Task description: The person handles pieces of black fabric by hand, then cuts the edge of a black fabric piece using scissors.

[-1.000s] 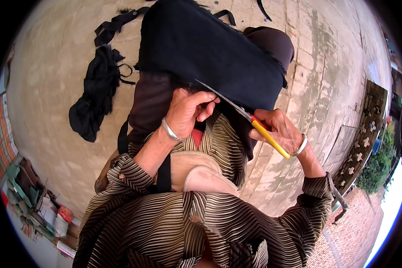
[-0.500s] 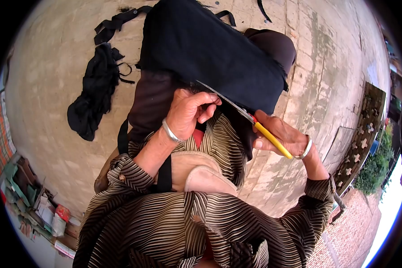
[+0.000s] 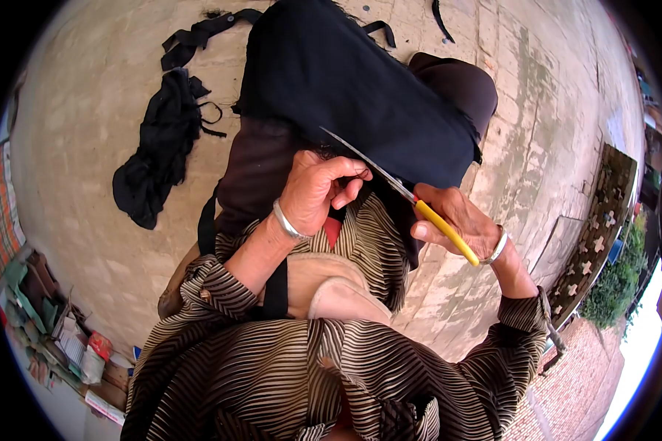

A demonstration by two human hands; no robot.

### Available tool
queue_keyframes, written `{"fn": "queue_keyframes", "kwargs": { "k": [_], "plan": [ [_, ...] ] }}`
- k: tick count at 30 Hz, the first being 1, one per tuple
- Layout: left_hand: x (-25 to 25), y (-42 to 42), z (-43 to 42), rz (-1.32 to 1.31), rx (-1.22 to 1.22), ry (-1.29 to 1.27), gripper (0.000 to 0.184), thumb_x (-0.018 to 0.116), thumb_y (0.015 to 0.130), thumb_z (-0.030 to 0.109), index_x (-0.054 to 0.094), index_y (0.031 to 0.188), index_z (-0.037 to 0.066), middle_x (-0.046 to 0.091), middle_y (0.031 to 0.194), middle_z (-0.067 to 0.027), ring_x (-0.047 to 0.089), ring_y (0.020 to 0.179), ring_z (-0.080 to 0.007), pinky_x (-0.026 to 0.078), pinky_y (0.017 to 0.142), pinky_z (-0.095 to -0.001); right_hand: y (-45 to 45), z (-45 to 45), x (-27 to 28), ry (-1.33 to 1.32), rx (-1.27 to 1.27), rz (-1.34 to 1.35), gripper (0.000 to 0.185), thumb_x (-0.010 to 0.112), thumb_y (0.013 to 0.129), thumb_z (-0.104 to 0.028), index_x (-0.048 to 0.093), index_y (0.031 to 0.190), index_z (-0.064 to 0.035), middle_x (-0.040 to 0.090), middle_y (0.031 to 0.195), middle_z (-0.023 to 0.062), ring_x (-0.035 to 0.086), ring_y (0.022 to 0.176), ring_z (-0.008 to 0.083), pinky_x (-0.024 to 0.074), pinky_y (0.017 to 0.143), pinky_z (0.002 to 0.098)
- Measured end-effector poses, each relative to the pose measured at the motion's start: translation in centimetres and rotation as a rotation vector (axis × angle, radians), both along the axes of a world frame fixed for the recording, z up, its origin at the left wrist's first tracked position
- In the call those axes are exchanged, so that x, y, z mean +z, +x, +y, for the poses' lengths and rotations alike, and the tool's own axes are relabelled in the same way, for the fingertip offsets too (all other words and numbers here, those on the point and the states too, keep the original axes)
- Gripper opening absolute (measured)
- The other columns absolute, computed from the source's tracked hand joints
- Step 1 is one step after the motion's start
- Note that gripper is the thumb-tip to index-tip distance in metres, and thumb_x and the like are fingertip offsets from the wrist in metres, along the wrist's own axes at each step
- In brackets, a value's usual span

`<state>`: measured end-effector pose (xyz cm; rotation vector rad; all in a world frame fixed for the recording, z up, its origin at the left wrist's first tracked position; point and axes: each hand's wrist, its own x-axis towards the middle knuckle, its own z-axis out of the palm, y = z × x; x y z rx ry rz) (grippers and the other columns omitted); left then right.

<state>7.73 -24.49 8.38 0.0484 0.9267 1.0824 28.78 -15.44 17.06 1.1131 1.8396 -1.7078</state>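
Observation:
A large black cloth (image 3: 338, 88) with frayed edges lies across my lap and knees. My right hand (image 3: 460, 224) is closed on scissors (image 3: 447, 231) with yellow handles, whose blades point up and left along the cloth's near edge. Just left of the blades, my left hand (image 3: 320, 187) pinches the dark edge of the cloth between thumb and fingers; the gripped bit is mostly hidden. A silver bracelet circles each wrist.
On the paved ground at left lie a crumpled black cloth piece (image 3: 158, 147) and a dark strip (image 3: 198, 37). Thin black scraps (image 3: 381, 31) lie beyond my knees. Assorted items (image 3: 73, 338) are piled at far left; a patterned low wall (image 3: 596, 235) and plants (image 3: 616, 283) are at right.
The cloth and my knees appear slightly further right in view. My right hand first shifted right, then back a little, with the scissors. My left hand keeps its pinch.

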Motion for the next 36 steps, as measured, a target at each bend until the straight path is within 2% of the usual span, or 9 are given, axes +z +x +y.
{"fn": "queue_keyframes", "kwargs": {
  "k": [4, 10, 13, 15, 16, 19, 21, 29, 36],
  "plan": [
    [0.1, 0.2, 0.1, 0.034, 0.006, -0.003, 0.019, 0.062, 0.082, 0.01, 0.067, 0.075, -0.006, 0.059, 0.057, -0.0064, 0.044, 0.043, -0.0078, 0.03, 0.04, -0.02, 0.0, -0.2, -0.3, 0.051, -0.014, 0.051, 0.063, 0.066, 0.083, -0.058, 0.05, 0.077, 0.0021, 0.039, 0.056, 0.0113, 0.04, 0.053, 0.0171, 0.0374, 0.051, 0.0353],
    [0.3, 0.0, 0.0, 0.053, -0.013, -0.017, 0.018, 0.062, 0.082, 0.01, 0.067, 0.076, -0.006, 0.059, 0.058, -0.0065, 0.045, 0.044, -0.0084, 0.032, 0.042, -0.0201, -0.2, -0.4, -0.4, 0.116, -0.008, -0.001, 0.058, 0.068, 0.085, -0.052, 0.05, 0.072, 0.0019, 0.038, 0.053, 0.0081, 0.037, 0.051, 0.0141, 0.0355, 0.048, 0.0336],
    [0.7, -0.2, 0.0, 0.223, -0.099, 0.053, 0.022, 0.061, 0.084, 0.014, 0.067, 0.076, -0.007, 0.06, 0.06, -0.0071, 0.049, 0.047, -0.0095, 0.037, 0.046, -0.0214, 0.2, -0.4, -0.5, 0.01, -0.091, 0.007, 0.054, 0.068, 0.087, -0.047, 0.05, 0.072, 0.0015, 0.037, 0.052, 0.0055, 0.035, 0.05, 0.0124, 0.034, 0.046, 0.0318],
    [0.6, -0.7, -0.1, 0.249, -0.092, 0.165, 0.031, 0.059, 0.086, 0.022, 0.066, 0.076, -0.007, 0.061, 0.062, -0.0075, 0.052, 0.051, -0.0105, 0.04, 0.05, -0.0233, 0.6, -0.6, -1.0, 0.019, -0.11, 0.033, 0.052, 0.068, 0.088, -0.045, 0.05, 0.071, 0.0006, 0.037, 0.052, 0.0041, 0.036, 0.05, 0.011, 0.0333, 0.046, 0.0306],
    [1.1, -0.5, 0.1, 0.328, -0.095, 0.121, 0.04, 0.054, 0.085, 0.029, 0.066, 0.071, -0.006, 0.062, 0.062, -0.0102, 0.05, 0.05, -0.0134, 0.041, 0.053, -0.026, 0.6, -0.6, -1.0, 0.019, -0.11, 0.033, 0.052, 0.068, 0.088, -0.045, 0.05, 0.071, 0.0006, 0.037, 0.052, 0.0041, 0.036, 0.05, 0.011, 0.0333, 0.046, 0.0306],
    [0.9, -0.7, 0.1, 0.349, -0.032, 0.13, 0.041, 0.054, 0.086, 0.03, 0.066, 0.071, -0.006, 0.061, 0.061, -0.0102, 0.051, 0.05, -0.0138, 0.04, 0.053, -0.0263, 0.6, -0.6, -1.1, 0.036, -0.092, 0.051, 0.053, 0.066, 0.088, -0.047, 0.05, 0.072, 0.0004, 0.037, 0.054, 0.0052, 0.038, 0.051, 0.0109, 0.0339, 0.047, 0.0312],
    [0.6, -0.6, 0.0, 0.348, -0.015, 0.122, 0.042, 0.054, 0.088, 0.03, 0.065, 0.072, -0.007, 0.061, 0.06, -0.0098, 0.051, 0.05, -0.0145, 0.04, 0.053, -0.0268, 0.6, -0.5, -0.9, -0.009, -0.047, 0.028, 0.06, 0.061, 0.087, -0.06, 0.051, 0.077, -0.0013, 0.039, 0.061, 0.0021, 0.037, 0.059, 0.0109, 0.0347, 0.053, 0.0299],
    [0.2, -0.5, 0.0, 0.304, 0.053, 0.086, 0.024, 0.064, 0.086, 0.017, 0.065, 0.076, -0.006, 0.061, 0.062, -0.0087, 0.05, 0.05, -0.0117, 0.037, 0.049, -0.0227, 0.5, -0.2, -0.8, 0.013, 0.059, -0.001, 0.07, 0.055, 0.084, -0.069, 0.051, 0.083, 0.0002, 0.047, 0.066, 0.0055, 0.046, 0.061, 0.0174, 0.0403, 0.057, 0.0328],
    [0.1, -0.4, 0.1, 0.28, 0.098, 0.063, 0.017, 0.063, 0.084, 0.011, 0.066, 0.077, -0.004, 0.061, 0.063, -0.0072, 0.052, 0.051, -0.0114, 0.039, 0.048, -0.0233, 0.2, 0.0, -0.7, -0.019, 0.089, 0.005, 0.077, 0.052, 0.079, -0.077, 0.048, 0.085, -0.0003, 0.048, 0.07, 0.0065, 0.048, 0.064, 0.0183, 0.0416, 0.059, 0.0328]
  ]
}}
